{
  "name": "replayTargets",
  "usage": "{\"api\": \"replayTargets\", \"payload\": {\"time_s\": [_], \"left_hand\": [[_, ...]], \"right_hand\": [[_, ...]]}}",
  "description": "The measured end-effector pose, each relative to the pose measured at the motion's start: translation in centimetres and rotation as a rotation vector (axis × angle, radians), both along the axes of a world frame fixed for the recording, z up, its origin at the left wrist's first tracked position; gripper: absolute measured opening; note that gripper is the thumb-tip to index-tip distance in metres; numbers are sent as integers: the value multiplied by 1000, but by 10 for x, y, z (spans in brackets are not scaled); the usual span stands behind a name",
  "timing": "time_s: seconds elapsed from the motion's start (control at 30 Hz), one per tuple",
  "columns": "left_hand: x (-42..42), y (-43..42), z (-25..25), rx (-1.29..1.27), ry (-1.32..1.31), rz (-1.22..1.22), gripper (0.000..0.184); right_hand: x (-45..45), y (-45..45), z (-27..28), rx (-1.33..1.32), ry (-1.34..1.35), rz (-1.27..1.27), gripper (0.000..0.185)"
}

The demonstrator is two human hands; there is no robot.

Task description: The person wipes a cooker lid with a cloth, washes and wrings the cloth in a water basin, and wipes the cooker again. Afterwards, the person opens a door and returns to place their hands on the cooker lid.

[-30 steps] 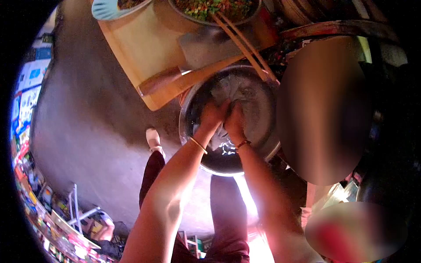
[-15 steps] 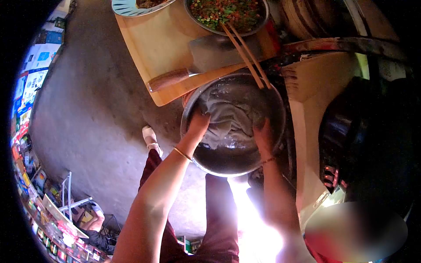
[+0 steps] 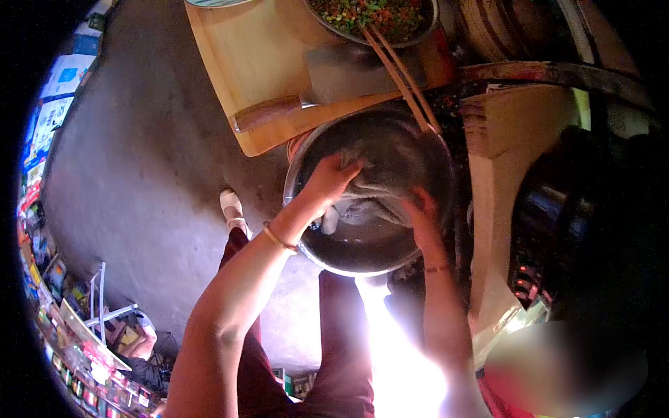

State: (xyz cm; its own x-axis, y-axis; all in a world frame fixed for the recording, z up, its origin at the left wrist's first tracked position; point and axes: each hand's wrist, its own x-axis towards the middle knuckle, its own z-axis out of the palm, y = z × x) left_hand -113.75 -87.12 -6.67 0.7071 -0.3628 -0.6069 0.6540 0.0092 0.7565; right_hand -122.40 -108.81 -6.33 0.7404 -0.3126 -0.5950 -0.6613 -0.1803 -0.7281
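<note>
A round metal basin [image 3: 380, 267] stands in front of me with a wet grey cloth [image 3: 380, 188] inside it. At the cloth's left side my left hand [image 3: 333, 182] is closed on an edge of it. My right hand [image 3: 423, 214] grips the cloth's right side, its fingertips partly hidden in the dim basin. The cloth is stretched between the two hands, with folds hanging toward the basin's bottom.
Beyond the basin lies a wooden board [image 3: 237, 70] with a cleaver [image 3: 268, 113] on it. Chopsticks [image 3: 401, 76] rest on a bowl of chopped vegetables [image 3: 376, 15]. A person's arm [image 3: 143, 343] shows at lower left. Dark equipment stands at right.
The hands came apart from the basin's middle, and the bunched cloth spread out. Since then my left hand has risen slightly, lifting its edge. The view has shifted a little.
</note>
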Motion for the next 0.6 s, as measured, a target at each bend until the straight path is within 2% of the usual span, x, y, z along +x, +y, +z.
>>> {"api": "replayTargets", "payload": {"time_s": [0.03, 0.07, 0.13, 0.23, 0.27, 0.3, 0.37, 0.4, 0.43, 0.5, 0.53, 0.6], "left_hand": [[0, 3, 20, -106, 123, 67, 30], [0, 5, 41, -108, 119, 67, 30], [6, 10, 84, -352, 195, 62, 29], [10, 19, 125, -293, 199, -26, 27], [11, 20, 127, -344, 138, -17, 27], [15, 24, 126, -341, 133, -21, 27], [29, 31, 112, 52, -10, -320, 25], [28, 26, 93, 42, -184, -241, 29], [30, 22, 74, 44, -177, -245, 29], [33, 15, 37, 449, -439, -493, 37], [27, 12, 24, 452, -430, -496, 37], [18, 7, 5, 467, -533, -259, 47]], "right_hand": [[-9, -3, 20, 14, -16, -20, 34], [-16, -4, 39, 12, -20, -20, 34], [-24, -3, 76, -21, -12, -56, 39], [-30, 16, 127, -62, 33, -56, 41], [-30, 23, 140, -165, 32, 80, 42], [-30, 25, 138, -162, 27, 76, 42], [-33, 27, 121, -427, 19, 334, 30], [-30, 27, 105, -410, -71, 318, 32], [-26, 22, 85, -406, -65, 316, 32], [-17, 11, 39, -370, -137, 296, 43], [-16, 8, 14, -364, -129, 296, 43], [-17, 6, -22, -577, -258, 458, 57]]}}
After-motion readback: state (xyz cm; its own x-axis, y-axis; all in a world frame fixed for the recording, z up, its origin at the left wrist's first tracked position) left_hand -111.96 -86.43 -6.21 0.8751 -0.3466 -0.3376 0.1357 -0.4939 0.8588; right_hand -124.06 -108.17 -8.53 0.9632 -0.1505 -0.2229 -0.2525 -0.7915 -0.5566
